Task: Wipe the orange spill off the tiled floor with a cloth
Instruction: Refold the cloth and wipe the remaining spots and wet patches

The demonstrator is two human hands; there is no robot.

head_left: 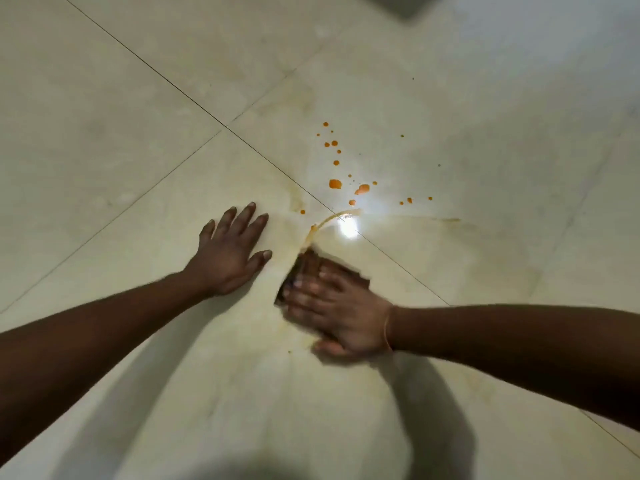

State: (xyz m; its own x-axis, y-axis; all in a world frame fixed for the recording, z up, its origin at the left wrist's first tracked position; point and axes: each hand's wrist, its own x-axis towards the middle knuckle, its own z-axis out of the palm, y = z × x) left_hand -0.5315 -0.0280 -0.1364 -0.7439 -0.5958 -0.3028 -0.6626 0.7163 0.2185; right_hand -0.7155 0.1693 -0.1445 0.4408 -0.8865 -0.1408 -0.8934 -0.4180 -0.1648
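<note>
Orange drops of the spill (335,183) lie scattered over the pale tiled floor (138,98), beyond both hands. A thin orange streak (332,218) curves from the drops down to a dark brown cloth (308,268). My right hand (337,311) presses flat on that cloth, fingers spread and blurred, covering most of it. My left hand (230,251) rests palm down on the tile to the left of the cloth, fingers apart and holding nothing. Faint yellowish smears surround the cloth.
Dark grout lines (194,98) cross the floor near the spill. A bright light reflection (348,228) glares on the tile beside the streak. A grey object's corner (401,3) shows at the top edge. Shadows fall at the bottom.
</note>
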